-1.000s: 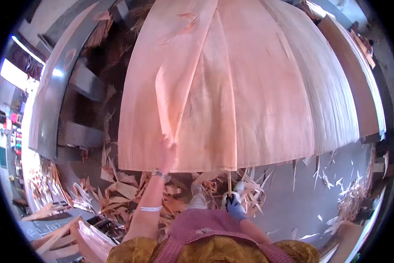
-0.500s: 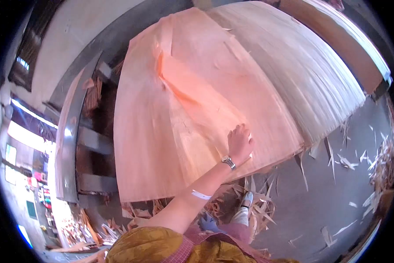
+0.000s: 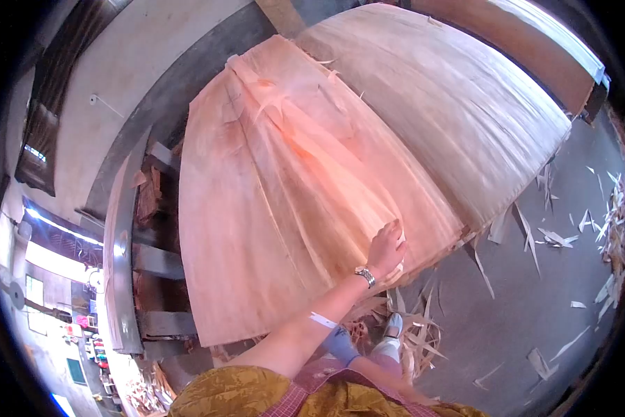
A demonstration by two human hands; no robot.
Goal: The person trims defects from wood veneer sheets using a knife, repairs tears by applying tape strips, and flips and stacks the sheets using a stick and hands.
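Observation:
My left hand (image 3: 387, 251), wearing a metal watch, has its fingers bent around the near edge of a thin pinkish wood veneer sheet (image 3: 319, 163). That sheet is rippled and partly folded, and lies on a stack of similar veneer (image 3: 222, 278). Close to my body, below the stack's edge, is my right hand (image 3: 340, 344) in a blue glove; its fingers are too unclear to read. A white strip (image 3: 323, 320) sits on my left forearm.
A paler veneer stack (image 3: 437, 90) adjoins on the right, with a brown board stack (image 3: 514, 48) beyond. Veneer scraps (image 3: 416, 340) litter the grey floor (image 3: 465, 333) around my feet. A metal frame with compartments (image 3: 163, 264) stands at the left.
The bright raised fold in the veneer has flattened into softer ripples. My left hand sits slightly lower in view, and my gloved right hand shows more clearly. The view has shifted.

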